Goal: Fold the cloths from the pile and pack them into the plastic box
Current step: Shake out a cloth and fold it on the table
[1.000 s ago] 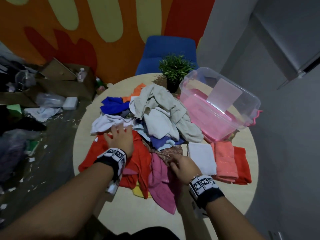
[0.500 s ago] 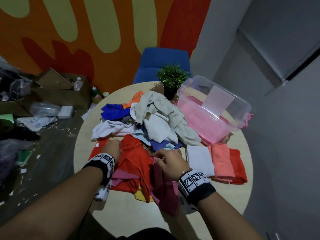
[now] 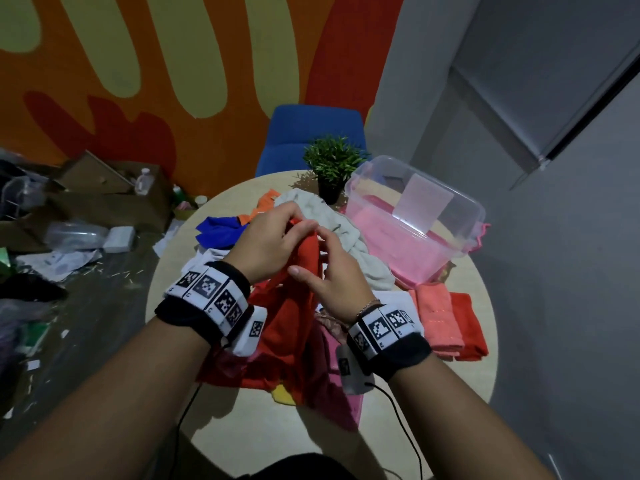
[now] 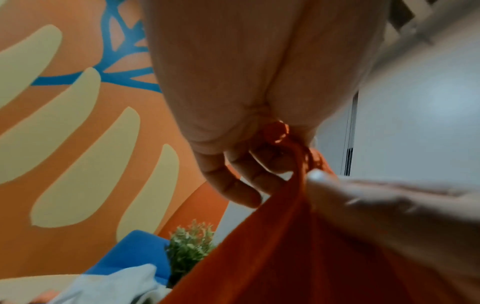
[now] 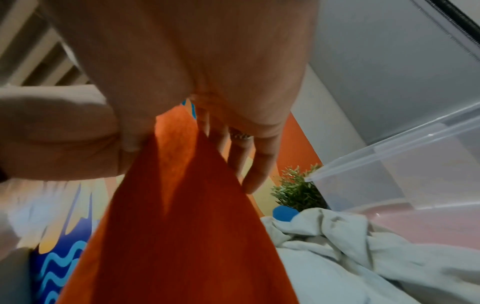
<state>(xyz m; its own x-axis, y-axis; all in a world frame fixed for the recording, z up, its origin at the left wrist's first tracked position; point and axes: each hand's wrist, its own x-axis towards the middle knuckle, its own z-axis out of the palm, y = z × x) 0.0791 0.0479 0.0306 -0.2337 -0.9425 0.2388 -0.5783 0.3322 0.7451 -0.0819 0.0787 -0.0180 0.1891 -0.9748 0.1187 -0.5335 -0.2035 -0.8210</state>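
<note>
Red cloth (image 3: pixel 294 317), a plain orange-red piece with a soft, slightly napped face, hangs in long loose folds from both hands, lifted clear of the heap below them. Left hand (image 3: pixel 268 245) pinches its bunched top edge between thumb and curled fingers; the left wrist view shows a small knot of fabric (image 4: pixel 276 131) squeezed at the fingertips. Right hand (image 3: pixel 332 277), touching the left, grips the same edge just beside it, thumb on the near face and fingers (image 5: pixel 255 164) lying down the far face. The cloth widens as it falls, its lower end draped on the pile (image 3: pixel 346 237) of crumpled cloths beneath the wrists: off-white beyond the hands, blue (image 3: pixel 216 230) to the left of them, pink and yellow nearer the body. To the right of the hands and farther away stands the clear plastic box (image 3: pixel 415 230), something pink showing through its walls. Just right of the right wrist lie folded cloths (image 3: pixel 450 317), coral and red, side by side on the round table (image 3: pixel 235 445). A small potted plant (image 3: pixel 330 168) stands beyond the hands, beside the box.
</note>
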